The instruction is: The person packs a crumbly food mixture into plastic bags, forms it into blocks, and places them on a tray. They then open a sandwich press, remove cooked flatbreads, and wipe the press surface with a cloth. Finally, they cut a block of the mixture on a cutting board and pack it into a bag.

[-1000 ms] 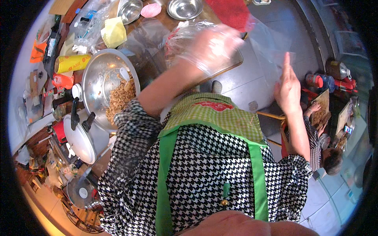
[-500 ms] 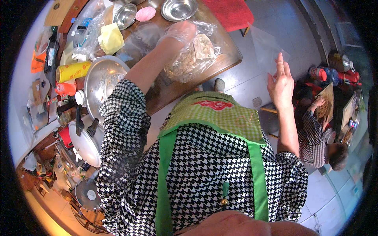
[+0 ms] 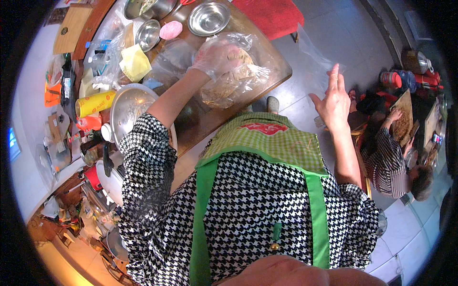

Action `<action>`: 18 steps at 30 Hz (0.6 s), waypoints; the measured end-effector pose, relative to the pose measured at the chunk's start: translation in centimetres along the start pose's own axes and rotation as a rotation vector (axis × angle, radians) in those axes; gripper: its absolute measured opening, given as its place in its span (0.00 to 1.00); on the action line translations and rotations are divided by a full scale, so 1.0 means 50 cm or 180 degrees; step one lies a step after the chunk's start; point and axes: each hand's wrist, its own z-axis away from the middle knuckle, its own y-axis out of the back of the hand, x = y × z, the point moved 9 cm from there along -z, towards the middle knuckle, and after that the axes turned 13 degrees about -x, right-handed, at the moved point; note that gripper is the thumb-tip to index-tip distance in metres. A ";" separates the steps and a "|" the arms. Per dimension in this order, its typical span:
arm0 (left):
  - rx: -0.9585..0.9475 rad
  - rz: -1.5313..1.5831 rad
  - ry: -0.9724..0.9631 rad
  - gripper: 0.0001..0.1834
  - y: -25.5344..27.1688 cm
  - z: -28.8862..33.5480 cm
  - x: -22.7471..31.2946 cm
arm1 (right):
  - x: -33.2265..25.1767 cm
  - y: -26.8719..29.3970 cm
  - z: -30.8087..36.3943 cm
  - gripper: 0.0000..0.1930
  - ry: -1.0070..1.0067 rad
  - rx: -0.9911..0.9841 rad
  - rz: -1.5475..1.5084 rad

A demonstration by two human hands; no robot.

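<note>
My left hand [image 3: 218, 58], in a loose clear plastic glove, reaches over the wooden table [image 3: 191, 136]. It lies against a pale flat piece of food [image 3: 245, 58], which looks like flatbread, on a crumpled clear plastic bag [image 3: 222, 94]. Brownish crumbs or filling show through the bag. Glove and plastic blur the fingers, so their grip is unclear. Off the table's right side, my right hand [image 3: 333, 106] is raised and bare, thumb apart. A thin clear plastic sheet [image 3: 312, 53] hangs from its extended index and middle fingers, seemingly pinched between them.
Steel bowls [image 3: 209, 19] and a pink oval object [image 3: 171, 30] stand at the back. To the left are a large metal pan [image 3: 129, 107], a yellow roll [image 3: 95, 104] and yellow paper [image 3: 135, 63]. A red seat [image 3: 267, 16] is beyond; another person [image 3: 389, 167] works at a board, right.
My left hand has come nearer and down onto the pale food, now partly covering it. My right hand still holds the plastic sheet. The view has shifted slightly; the other person's hand has moved.
</note>
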 end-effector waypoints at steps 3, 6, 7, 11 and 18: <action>0.0447 -0.1000 -0.0572 0.43 -0.009 -0.005 0.053 | 0.000 0.000 0.001 0.56 0.0175 0.0129 -0.0001; 0.0131 -0.1173 -0.0640 0.55 -0.057 -0.035 0.053 | -0.002 -0.003 0.002 0.56 0.0150 0.0205 0.0197; 0.0119 -0.1110 -0.0754 0.56 -0.066 -0.039 0.057 | -0.007 -0.008 0.001 0.56 0.0187 0.0156 0.0172; -0.0100 -0.1855 -0.0437 0.48 -0.100 -0.050 0.064 | -0.020 -0.011 -0.002 0.56 0.0173 0.0081 0.0143; -0.0056 -0.0549 -0.0507 0.36 0.015 -0.091 0.038 | -0.022 -0.015 -0.023 0.52 0.0180 0.0041 -0.0108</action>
